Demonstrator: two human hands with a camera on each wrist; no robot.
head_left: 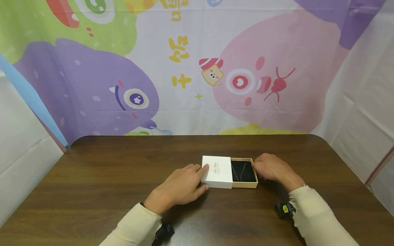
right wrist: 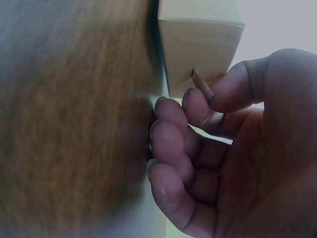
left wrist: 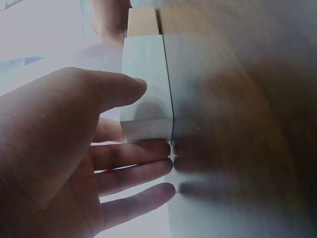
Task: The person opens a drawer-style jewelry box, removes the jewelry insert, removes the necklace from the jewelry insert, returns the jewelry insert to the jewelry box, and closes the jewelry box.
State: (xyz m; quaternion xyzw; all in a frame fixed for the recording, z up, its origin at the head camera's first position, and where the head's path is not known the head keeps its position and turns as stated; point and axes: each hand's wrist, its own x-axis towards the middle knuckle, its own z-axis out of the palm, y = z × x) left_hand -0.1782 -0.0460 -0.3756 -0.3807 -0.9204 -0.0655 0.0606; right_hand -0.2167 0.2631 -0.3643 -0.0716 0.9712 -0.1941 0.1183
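Note:
A white box sleeve with small printed lettering lies on the table. From its right end a tan drawer sticks out about halfway. Inside is a black pad bearing a thin chain necklace. My left hand grips the sleeve's left end: the thumb lies along its near side, the index finger on top, the other fingertips down at the table. My right hand is at the drawer's outer end, where thumb and index finger pinch a small brown pull tab; its other fingers are curled.
The brown wooden table has rounded far corners. Behind it hangs a cartoon-print cloth, with white cloth panels at the sides. A dark strapped device sits on the right wrist.

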